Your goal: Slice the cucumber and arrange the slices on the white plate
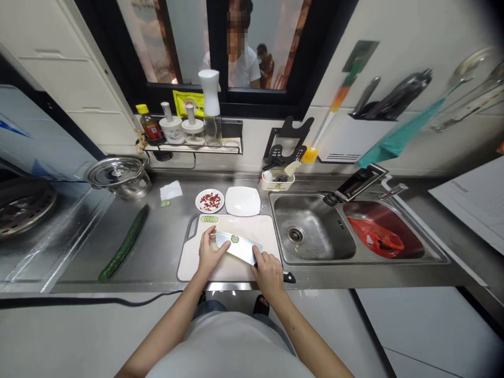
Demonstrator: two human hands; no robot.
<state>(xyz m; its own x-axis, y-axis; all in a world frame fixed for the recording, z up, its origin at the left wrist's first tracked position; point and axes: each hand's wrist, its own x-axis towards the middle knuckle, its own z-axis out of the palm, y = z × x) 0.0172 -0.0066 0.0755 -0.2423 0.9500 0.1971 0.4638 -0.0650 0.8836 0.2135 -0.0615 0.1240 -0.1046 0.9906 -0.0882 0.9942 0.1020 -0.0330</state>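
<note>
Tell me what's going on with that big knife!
Someone's right hand is holding a cleaver over the cutting board, and their left hand is at the blade's other end. One cucumber slice sits on the blade. More slices overlap in a row on the board. A long cucumber lies on the left. Behind the board are chopped red pieces on a small plate.

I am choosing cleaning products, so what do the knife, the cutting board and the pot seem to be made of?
Knife: blade likely smooth steel, by its bright grey sheen; the black handle with pale dots is possibly plastic.
Cutting board: probably matte plastic, pale with grey edging and no visible wood grain.
Pot: apparently polished stainless steel, by its silvery reflections.
</note>
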